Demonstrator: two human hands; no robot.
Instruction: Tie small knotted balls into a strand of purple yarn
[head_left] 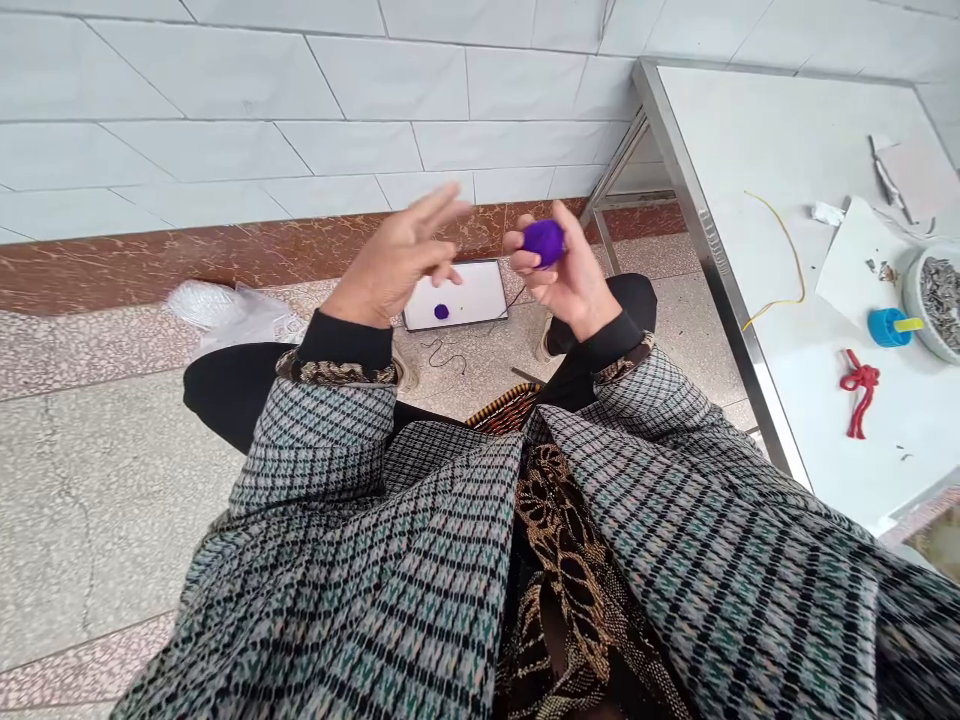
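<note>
A round purple ball of yarn (544,242) sits in my right hand (577,285), the fingers and thumb curled around it. To its left, my left hand (401,255) is raised with fingers stretched out and slightly blurred, and I see nothing in it. The two hands are apart. Below them on the floor lies a white board with a dark rim (491,290), partly covered by my left fingers. A smaller purple tuft (442,312) rests on that board.
A dark cord (448,358) lies on the floor before the board, and a clear plastic bag (240,315) lies to the left. On the white table (757,130) at right are a red knotted cord (859,385), a yellow cord (793,255), a blue cap (887,327) and a bowl (913,290) of grey bits.
</note>
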